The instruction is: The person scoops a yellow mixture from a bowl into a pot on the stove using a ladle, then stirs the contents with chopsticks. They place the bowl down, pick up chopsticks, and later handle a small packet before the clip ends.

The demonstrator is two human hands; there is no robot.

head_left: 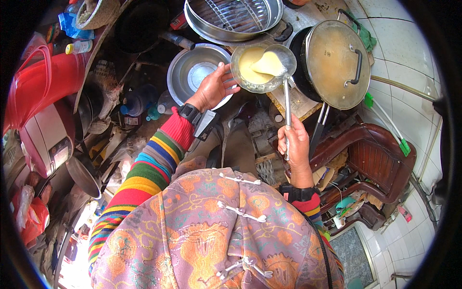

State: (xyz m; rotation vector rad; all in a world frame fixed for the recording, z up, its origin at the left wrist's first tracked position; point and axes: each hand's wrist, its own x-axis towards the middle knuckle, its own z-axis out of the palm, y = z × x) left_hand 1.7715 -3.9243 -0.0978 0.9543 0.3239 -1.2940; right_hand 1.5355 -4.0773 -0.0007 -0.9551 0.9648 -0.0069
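Observation:
My right hand [294,139] is closed round the long metal handle of a ladle [288,115]. The ladle's head tilts over a shallow bowl [237,72], and pale yellow batter [269,63] lies in both. At the bowl's left side is my left hand [216,86], its fingers spread and their tips at the rim. Whether they bear any of the bowl's weight I cannot tell. Beneath and beyond that hand sits a wide metal basin [180,77], with only bare metal showing inside it.
Right of the bowl stands a dark pan with a glass lid [332,72], its handles reaching toward me. A round metal steamer with a rack [221,36] is at the back. A brown wooden chair [385,159] stands right; a red plastic container [53,82] and clutter fill the left.

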